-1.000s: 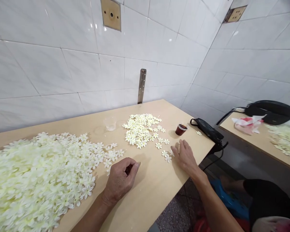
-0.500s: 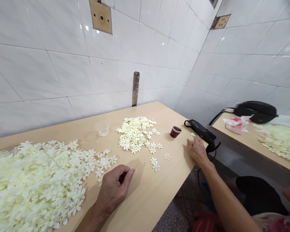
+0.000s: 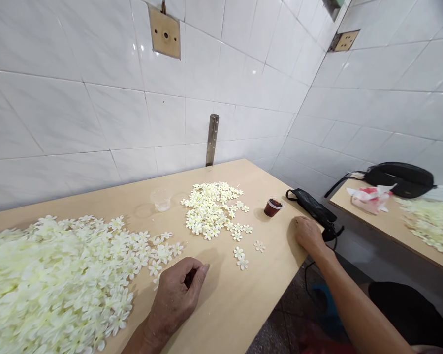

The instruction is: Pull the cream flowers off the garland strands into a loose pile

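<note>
My left hand (image 3: pixel 179 297) rests on the table beside the large heap of white artificial flowers (image 3: pixel 59 280). Its fingers are curled in and the thumb presses on the index finger; whatever may be inside is hidden. At the table's right edge my right hand (image 3: pixel 309 235) lies with bent, closed fingers, near a black pouch (image 3: pixel 312 206) and a small cup of dark red-brown liquid (image 3: pixel 273 207). Its fingertips are hidden from me. A smaller flower pile (image 3: pixel 210 209) sits mid-table, with a few loose flowers (image 3: pixel 242 262) in front of it.
An overturned-looking clear plastic cup (image 3: pixel 161 200) stands near the tiled wall (image 3: pixel 107 113). A metal bracket (image 3: pixel 212 140) rises behind the table. On a second table at right are a black bag (image 3: pixel 400 179), a crumpled red-and-white wrapper (image 3: pixel 372 198) and more flowers (image 3: pixel 431 221).
The single flower beyond my right fingertips no longer shows, and those fingers look more drawn in. My left hand keeps its pose. The view has shifted slightly.
</note>
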Demonstrator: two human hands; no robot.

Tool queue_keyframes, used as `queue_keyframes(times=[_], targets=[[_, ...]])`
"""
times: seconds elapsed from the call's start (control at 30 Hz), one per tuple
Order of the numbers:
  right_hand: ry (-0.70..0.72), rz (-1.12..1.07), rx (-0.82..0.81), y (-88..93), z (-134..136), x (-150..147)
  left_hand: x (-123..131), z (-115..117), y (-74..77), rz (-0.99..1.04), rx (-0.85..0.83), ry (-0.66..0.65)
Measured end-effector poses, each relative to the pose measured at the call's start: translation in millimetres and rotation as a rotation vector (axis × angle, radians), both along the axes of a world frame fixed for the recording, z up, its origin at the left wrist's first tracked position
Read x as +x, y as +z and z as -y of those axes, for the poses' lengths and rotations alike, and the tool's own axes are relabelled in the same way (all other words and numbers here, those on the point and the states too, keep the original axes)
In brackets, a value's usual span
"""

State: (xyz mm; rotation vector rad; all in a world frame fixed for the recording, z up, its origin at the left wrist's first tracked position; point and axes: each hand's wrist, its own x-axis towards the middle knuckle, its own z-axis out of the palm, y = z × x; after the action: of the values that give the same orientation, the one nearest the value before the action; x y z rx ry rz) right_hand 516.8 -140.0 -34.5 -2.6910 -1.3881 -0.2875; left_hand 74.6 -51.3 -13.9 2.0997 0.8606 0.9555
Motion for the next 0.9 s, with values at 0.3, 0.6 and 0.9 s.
queue_keyframes(times=[0.3,0.6,0.9], targets=[[0.141,-0.021,0.012,14.1,12,-83,0,1,0.7,0.01,-0.011,0.008],[0.364,-0.235,0.249,1.6,25,-157,-1,7,7.1,-0.049,0.053,-0.097],[0.651,-0.264,0.344,-1.4,-16,-207,9,5,-4.0,-0.443,0.576,-0.152]])
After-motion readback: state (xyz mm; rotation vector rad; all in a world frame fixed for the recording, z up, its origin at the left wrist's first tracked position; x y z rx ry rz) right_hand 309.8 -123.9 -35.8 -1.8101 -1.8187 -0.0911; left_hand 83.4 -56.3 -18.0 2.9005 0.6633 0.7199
